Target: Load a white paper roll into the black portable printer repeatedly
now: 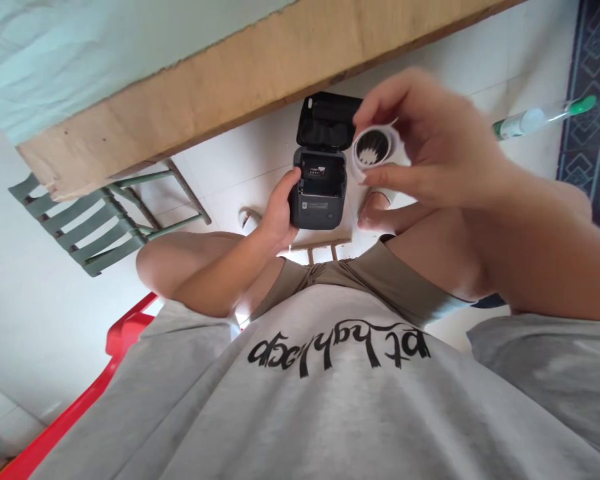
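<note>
A black portable label printer (318, 213) rests in my left hand (279, 212), whose thumb lies along its side edge. The printer's lid (326, 123) is flipped up, so the hollow compartment shows. Just to the right, my right hand (425, 143) pinches a roll of white labels (356, 157) between thumb and fingers. The roll's open core faces me, with a dark ribbed inside. It is beside the raised lid, outside the compartment; whether it touches the lid I cannot tell. Part of the right hand is blurred.
A wooden table edge (195, 100) with a pale green cover (105, 47) crosses above the hands. A green slatted chair (95, 230) stands at left, near a red plastic seat (130, 330). A clear bottle with a green cap (535, 121) is at right, beside a dark patterned strip (587, 87).
</note>
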The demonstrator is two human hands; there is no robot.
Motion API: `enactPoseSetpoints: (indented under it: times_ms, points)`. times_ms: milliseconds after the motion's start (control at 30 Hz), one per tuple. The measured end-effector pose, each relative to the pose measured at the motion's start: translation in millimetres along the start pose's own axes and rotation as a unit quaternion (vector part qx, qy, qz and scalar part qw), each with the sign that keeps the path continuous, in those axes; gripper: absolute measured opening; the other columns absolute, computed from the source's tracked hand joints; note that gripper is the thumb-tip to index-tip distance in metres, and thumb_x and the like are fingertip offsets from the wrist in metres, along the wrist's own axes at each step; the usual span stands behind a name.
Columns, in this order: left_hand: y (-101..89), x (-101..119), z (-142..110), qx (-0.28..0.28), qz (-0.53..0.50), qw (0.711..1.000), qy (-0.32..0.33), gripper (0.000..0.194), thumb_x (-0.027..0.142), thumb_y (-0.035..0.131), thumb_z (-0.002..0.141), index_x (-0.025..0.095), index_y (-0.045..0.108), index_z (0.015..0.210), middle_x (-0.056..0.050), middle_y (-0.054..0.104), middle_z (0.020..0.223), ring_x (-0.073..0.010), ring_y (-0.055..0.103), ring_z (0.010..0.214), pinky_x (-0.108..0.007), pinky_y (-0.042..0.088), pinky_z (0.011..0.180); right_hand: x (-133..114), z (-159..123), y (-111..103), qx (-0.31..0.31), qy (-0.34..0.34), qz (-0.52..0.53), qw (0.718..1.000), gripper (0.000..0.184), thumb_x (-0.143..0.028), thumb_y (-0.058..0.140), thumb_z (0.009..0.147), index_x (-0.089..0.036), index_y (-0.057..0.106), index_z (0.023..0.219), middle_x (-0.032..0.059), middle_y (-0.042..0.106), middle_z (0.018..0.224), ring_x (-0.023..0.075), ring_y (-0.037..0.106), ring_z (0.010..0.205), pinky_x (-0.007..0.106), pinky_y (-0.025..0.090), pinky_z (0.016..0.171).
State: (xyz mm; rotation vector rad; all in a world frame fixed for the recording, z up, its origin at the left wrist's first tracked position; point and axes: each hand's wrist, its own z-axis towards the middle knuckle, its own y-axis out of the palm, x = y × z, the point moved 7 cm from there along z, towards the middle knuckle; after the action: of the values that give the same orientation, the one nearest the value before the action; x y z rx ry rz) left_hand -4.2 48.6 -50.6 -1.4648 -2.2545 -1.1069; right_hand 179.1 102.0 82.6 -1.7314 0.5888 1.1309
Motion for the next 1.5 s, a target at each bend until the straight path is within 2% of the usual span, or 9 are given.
enactPoseSetpoints:
  times_ms: [200, 333, 567, 733, 1000, 1100, 1267, 1400, 1500]
  points:
    - [17.3, -5.7, -2.5, -0.021, -0.007, 0.999, -0.025, 0.043, 0.062, 0.065, 0.102, 0.021, 0.076, 0.095, 0.0, 0.079, 0.085, -0.0232, 0.08, 0.086, -0.033, 0.063, 0.075, 17.1, -4.0, 11.8, 0.012, -0.047, -0.092, 0.995, 0.026, -0.023, 0.064, 0.077, -0.024, 0.065, 0.103, 0.0062, 0.068, 0.107, 0.0157, 0.061, 0.101, 0.031, 0.05, 0.08]
    - [31.6, -6.3, -5.4, -0.049, -0.004, 0.998, -0.044, 0.035, 0.053, 0.064, 0.103, 0.021, 0.075, 0.095, -0.002, 0.081, 0.09, -0.0243, 0.08, 0.091, -0.033, 0.064, 0.078, 17.7, -6.4, 12.3, 0.023, -0.068, -0.133, 0.989, 0.029, -0.016, 0.059, 0.072, -0.024, 0.061, 0.1, 0.0065, 0.067, 0.112, 0.0187, 0.063, 0.109, 0.035, 0.055, 0.092]
    - [38.7, -2.4, -5.4, -0.037, -0.007, 0.999, -0.029, 0.032, 0.046, 0.063, 0.105, 0.02, 0.071, 0.088, 0.0, 0.076, 0.082, -0.0164, 0.074, 0.075, -0.029, 0.059, 0.072, 30.0, -4.5, 26.2, -0.014, 0.012, -0.311, 0.95, 0.025, -0.038, 0.067, 0.086, -0.024, 0.061, 0.106, 0.0075, 0.072, 0.111, 0.0228, 0.061, 0.101, 0.043, 0.046, 0.089]
    - [30.9, -6.0, 0.2, -0.039, 0.011, 0.999, -0.019, 0.041, 0.063, 0.067, 0.101, 0.023, 0.072, 0.095, -0.002, 0.077, 0.085, -0.0218, 0.077, 0.084, -0.035, 0.062, 0.074, 34.3, -4.8, 28.9, 0.006, 0.033, -0.275, 0.961, 0.022, -0.044, 0.065, 0.096, -0.025, 0.062, 0.105, 0.0086, 0.072, 0.115, 0.0246, 0.062, 0.109, 0.041, 0.046, 0.09]
    - [25.2, -7.0, 4.0, -0.037, 0.014, 0.999, -0.03, 0.052, 0.071, 0.063, 0.098, 0.02, 0.072, 0.096, -0.004, 0.076, 0.082, -0.0237, 0.078, 0.077, -0.038, 0.062, 0.07, 33.8, -4.0, 29.6, 0.044, 0.065, -0.205, 0.976, 0.023, -0.043, 0.07, 0.095, -0.024, 0.063, 0.106, 0.0058, 0.074, 0.115, 0.0166, 0.058, 0.085, 0.035, 0.048, 0.082]
    - [25.0, -6.8, 2.4, -0.041, 0.023, 0.998, -0.031, 0.054, 0.075, 0.064, 0.096, 0.022, 0.072, 0.094, -0.004, 0.076, 0.081, -0.0265, 0.08, 0.085, -0.038, 0.064, 0.073, 42.3, -2.0, 37.5, 0.027, 0.08, -0.222, 0.972, 0.023, -0.045, 0.073, 0.094, -0.024, 0.066, 0.102, 0.0051, 0.074, 0.102, 0.0168, 0.057, 0.082, 0.035, 0.041, 0.076]
    - [22.3, -5.5, 0.0, -0.036, 0.036, 0.998, -0.021, 0.052, 0.074, 0.065, 0.096, 0.023, 0.072, 0.091, -0.003, 0.079, 0.085, -0.0267, 0.08, 0.09, -0.038, 0.064, 0.073, 43.9, 0.3, 45.6, 0.022, 0.062, -0.245, 0.967, 0.023, -0.045, 0.063, 0.099, -0.023, 0.07, 0.097, 0.0049, 0.074, 0.099, 0.0146, 0.054, 0.081, 0.034, 0.026, 0.068]
    - [17.3, -0.2, -1.4, -0.025, 0.034, 0.999, 0.003, 0.049, 0.071, 0.063, 0.098, 0.024, 0.072, 0.09, -0.003, 0.077, 0.087, -0.0255, 0.078, 0.089, -0.038, 0.062, 0.077, 32.4, -1.7, 48.8, 0.012, 0.036, -0.242, 0.969, 0.028, -0.044, 0.056, 0.1, -0.022, 0.072, 0.098, 0.0064, 0.075, 0.108, 0.0139, 0.055, 0.084, 0.033, 0.028, 0.069]
    - [16.6, 2.4, -3.5, -0.045, 0.023, 0.999, 0.006, 0.033, 0.055, 0.067, 0.099, 0.024, 0.072, 0.088, -0.002, 0.076, 0.085, -0.0196, 0.073, 0.083, -0.034, 0.059, 0.079, 24.5, -5.2, 60.0, -0.044, 0.001, -0.223, 0.974, 0.029, -0.042, 0.053, 0.098, -0.021, 0.073, 0.094, 0.0053, 0.075, 0.101, 0.0126, 0.056, 0.083, 0.031, 0.031, 0.07]
